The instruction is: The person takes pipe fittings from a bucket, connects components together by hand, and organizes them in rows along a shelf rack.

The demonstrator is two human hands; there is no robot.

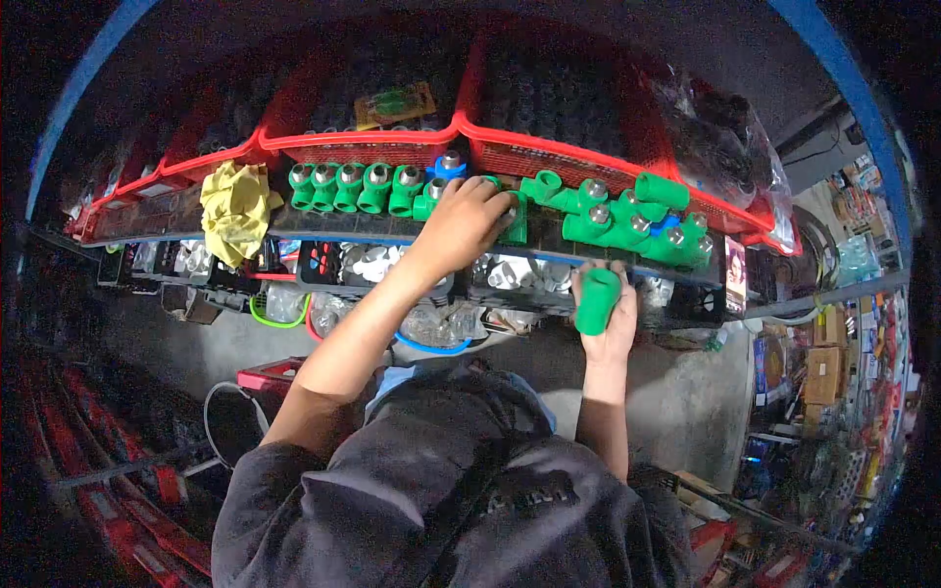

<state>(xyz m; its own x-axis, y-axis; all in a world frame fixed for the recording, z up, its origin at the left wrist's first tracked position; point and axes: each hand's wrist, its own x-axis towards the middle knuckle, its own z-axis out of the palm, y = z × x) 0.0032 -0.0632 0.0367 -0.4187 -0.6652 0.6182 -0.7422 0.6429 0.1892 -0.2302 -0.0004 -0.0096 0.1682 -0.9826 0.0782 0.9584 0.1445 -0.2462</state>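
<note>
My right hand is closed around a green plastic pipe fitting, held in front of the shelf edge. My left hand rests over the shelf with its fingers curled down on a green pipe fitting, mostly hidden beneath them. Left of that hand stands a row of green elbow fittings with metal inserts. A blue fitting sits just behind my left hand. Several more green fittings with metal ends are grouped to the right, one lying on top.
Red plastic baskets line the back, one holding a yellow packet. A crumpled yellow cloth hangs over the shelf edge. Below are black crates with white parts. Cardboard boxes stand at right.
</note>
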